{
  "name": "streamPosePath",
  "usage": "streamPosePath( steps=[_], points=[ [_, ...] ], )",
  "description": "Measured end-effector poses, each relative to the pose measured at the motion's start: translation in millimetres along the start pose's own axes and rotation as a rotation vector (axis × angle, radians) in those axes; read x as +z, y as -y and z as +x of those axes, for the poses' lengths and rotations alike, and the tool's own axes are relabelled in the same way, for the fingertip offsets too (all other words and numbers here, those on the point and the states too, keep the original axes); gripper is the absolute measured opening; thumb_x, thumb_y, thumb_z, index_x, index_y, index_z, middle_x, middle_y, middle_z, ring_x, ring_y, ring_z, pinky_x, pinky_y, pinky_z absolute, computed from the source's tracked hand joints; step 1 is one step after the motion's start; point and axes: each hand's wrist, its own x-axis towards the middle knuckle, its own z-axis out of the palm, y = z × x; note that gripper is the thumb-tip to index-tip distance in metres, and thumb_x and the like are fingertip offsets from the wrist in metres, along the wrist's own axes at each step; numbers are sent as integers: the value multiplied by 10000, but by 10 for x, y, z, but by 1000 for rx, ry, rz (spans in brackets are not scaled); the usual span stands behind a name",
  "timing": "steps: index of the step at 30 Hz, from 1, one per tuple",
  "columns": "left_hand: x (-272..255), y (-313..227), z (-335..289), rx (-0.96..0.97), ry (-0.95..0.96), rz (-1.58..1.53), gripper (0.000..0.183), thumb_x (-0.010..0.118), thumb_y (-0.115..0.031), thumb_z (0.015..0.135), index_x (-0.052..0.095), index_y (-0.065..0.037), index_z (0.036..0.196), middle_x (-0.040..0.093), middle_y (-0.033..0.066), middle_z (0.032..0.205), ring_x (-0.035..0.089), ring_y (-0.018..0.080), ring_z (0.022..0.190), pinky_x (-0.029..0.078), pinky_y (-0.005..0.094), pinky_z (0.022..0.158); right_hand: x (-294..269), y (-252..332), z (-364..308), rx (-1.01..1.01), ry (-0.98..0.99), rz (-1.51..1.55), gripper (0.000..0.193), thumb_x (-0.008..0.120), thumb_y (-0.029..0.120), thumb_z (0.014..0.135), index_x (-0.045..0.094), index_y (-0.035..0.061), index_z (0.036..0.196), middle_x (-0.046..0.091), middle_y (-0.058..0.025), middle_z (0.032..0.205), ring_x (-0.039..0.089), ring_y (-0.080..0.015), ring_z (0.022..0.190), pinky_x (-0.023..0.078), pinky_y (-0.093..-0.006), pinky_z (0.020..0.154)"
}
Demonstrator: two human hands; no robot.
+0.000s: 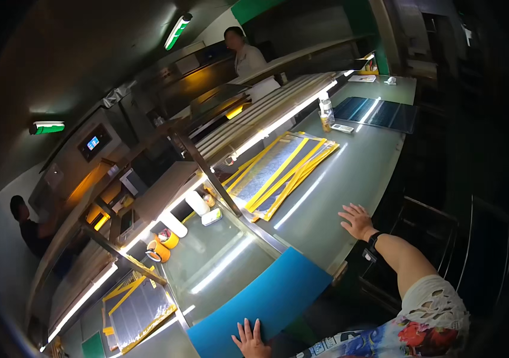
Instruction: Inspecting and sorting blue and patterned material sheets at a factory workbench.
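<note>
A large blue sheet (266, 296) lies along the near edge of the bench. My left hand (251, 340) rests flat on its lower part, fingers spread. To the right, my right hand (359, 222) is stretched out over the bench's right edge, fingers apart and holding nothing; whether it touches the surface I cannot tell. A dark watch sits on that wrist. Beyond the hands, a stack of yellow-edged panels (284, 170) lies on the grey-green bench top (326, 197).
A dark grid-like panel (377, 114), bottles (325, 110) and a small white device (342, 128) lie farther back. Orange tape rolls (158, 250) and white rolls (174, 225) stand at the left, near more yellow-edged panels (141, 313). Two people stand beyond the lit shelves. Dark chairs are at right.
</note>
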Motion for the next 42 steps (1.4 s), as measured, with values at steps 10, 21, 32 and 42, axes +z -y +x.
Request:
streamPosePath(
  steps=[10,21,32,42],
  points=[
    [-78,-6,-9,40,24,35,747,580,-53,673,404,-202,1383,286,104,1488,189,320,1395,132,615,1072,-9,35,10,-5,-2,-18,384,558,374,855,574,236,1213,472,-51,1354,383,-291,1281,253,-465,1083],
    [-34,20,9,34,27,10,737,566,-29,682,407,-198,1381,283,109,1486,182,326,1395,128,613,1074,-152,-261,986,257,382,421,372,562,432,868,641,147,1094,657,-85,1056,605,-285,980,470,-378,834],
    [16,80,22,71,0,64,709,638,-111,691,429,-200,1363,288,109,1481,208,333,1381,138,615,1073,-645,831,2878,459,88,1355,734,536,653,813,495,36,1209,664,-112,973,647,-184,826,518,-306,715],
    [44,102,-65,40,-50,-361,680,662,-209,716,436,-205,1358,295,109,1478,210,324,1384,151,610,1070,-69,1403,3757,522,36,1764,439,574,427,867,531,38,1066,613,-118,911,639,-259,792,548,-377,711]
  ],
)
